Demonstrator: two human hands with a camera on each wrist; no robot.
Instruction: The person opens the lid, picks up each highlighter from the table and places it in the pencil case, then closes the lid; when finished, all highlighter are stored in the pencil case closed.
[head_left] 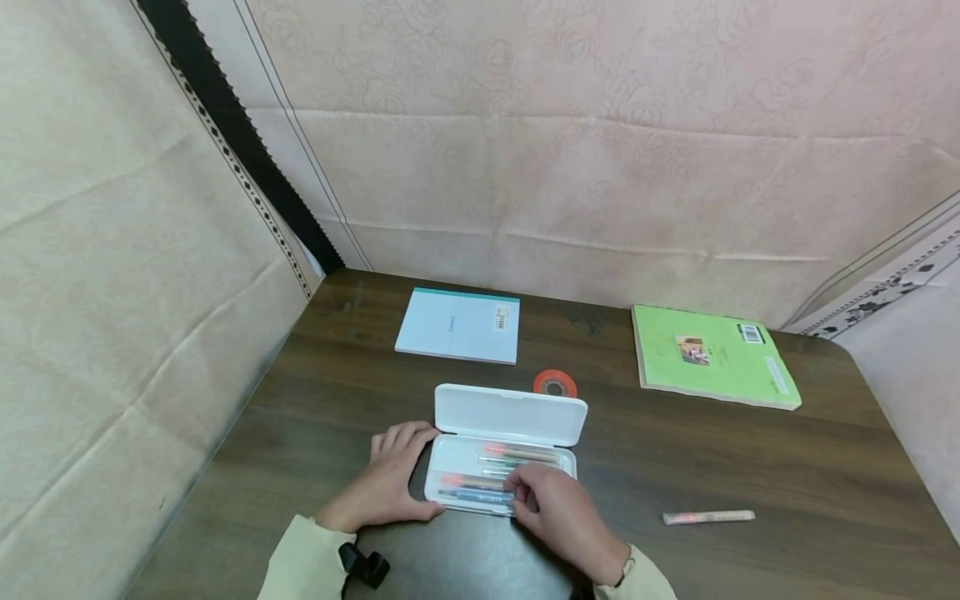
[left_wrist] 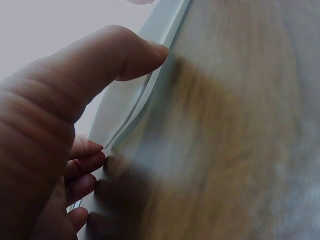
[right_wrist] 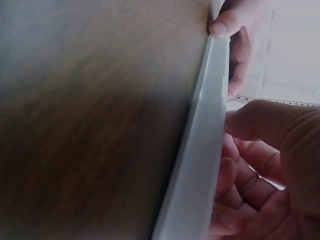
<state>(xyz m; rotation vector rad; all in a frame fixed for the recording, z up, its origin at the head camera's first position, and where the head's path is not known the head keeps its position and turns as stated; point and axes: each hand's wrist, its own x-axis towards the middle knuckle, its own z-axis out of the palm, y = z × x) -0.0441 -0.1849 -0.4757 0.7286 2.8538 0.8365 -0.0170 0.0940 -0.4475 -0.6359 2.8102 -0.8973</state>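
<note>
A white pencil case (head_left: 510, 415) lies open on the table, its lid tipped back. Inside are several slim pens, among them an orange-tipped pen (head_left: 468, 481) and a blue pen (head_left: 472, 496). My left hand (head_left: 393, 483) grips the case's left end, thumb at the front corner and fingers at the back; in the left wrist view the thumb (left_wrist: 135, 55) lies against its front edge. My right hand (head_left: 558, 512) reaches over the front wall, thumb and forefinger pinching the blue pen's right end. The right wrist view hides that pen behind the case wall (right_wrist: 195, 145).
A pink-tipped pen (head_left: 708, 517) lies on the table (head_left: 315, 442) to the right. Behind the lid is a red roll of tape (head_left: 555, 383). Farther back lie a light blue notebook (head_left: 461, 325) and a green book (head_left: 712, 358). Patterned cloth (head_left: 562, 183) hangs behind the table.
</note>
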